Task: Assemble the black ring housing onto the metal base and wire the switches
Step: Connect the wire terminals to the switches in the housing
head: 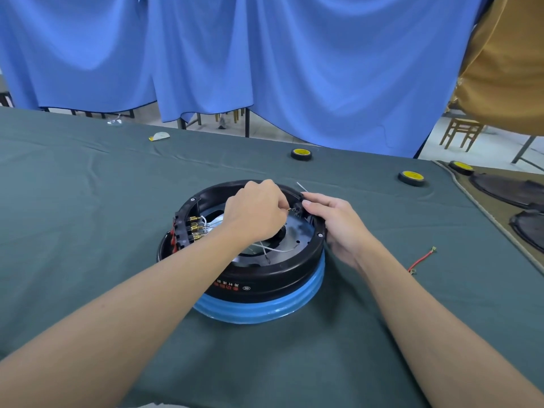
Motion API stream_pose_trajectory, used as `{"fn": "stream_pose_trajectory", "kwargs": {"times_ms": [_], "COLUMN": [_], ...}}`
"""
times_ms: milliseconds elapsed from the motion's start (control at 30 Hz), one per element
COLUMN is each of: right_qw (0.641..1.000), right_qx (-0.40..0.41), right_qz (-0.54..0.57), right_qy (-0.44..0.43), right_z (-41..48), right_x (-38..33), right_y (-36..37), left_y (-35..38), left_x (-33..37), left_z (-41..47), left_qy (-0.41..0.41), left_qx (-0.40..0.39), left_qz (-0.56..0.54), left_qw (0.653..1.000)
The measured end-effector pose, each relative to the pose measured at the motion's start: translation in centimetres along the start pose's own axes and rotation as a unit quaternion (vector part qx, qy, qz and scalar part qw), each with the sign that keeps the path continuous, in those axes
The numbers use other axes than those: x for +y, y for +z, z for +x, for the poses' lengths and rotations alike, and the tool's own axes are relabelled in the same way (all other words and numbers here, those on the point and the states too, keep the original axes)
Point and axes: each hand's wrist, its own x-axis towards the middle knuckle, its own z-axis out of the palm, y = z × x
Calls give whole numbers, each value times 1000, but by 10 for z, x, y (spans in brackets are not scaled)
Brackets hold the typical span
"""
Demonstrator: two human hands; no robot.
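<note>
While left hand [259,210] pinches small terminal, right hand [332,222] grips black ring housing [265,278].

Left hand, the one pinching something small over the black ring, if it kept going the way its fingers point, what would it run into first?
Probably the right hand. The left hand points its pinched fingertips right, toward the inner wall of the black ring housing, where the right thumb sits. Depth is unclear.

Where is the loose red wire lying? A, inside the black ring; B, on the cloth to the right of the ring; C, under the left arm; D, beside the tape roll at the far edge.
B: the red wire lies on the green cloth to the right of the black ring, apart from it and past the right hand.
</note>
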Motion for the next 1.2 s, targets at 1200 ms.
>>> {"fn": "stream_pose_trajectory", "kwargs": {"times_ms": [1200], "right_qw": [998], "right_qx": [-42], "right_qz": [49], "right_qy": [-19], "right_z": [7], "right_x": [11], "right_y": [-2], "left_y": [-5], "left_x": [13], "left_z": [10], "left_qy": [34], "left_qx": [-48], "left_qz": [-22], "left_qw": [998]}}
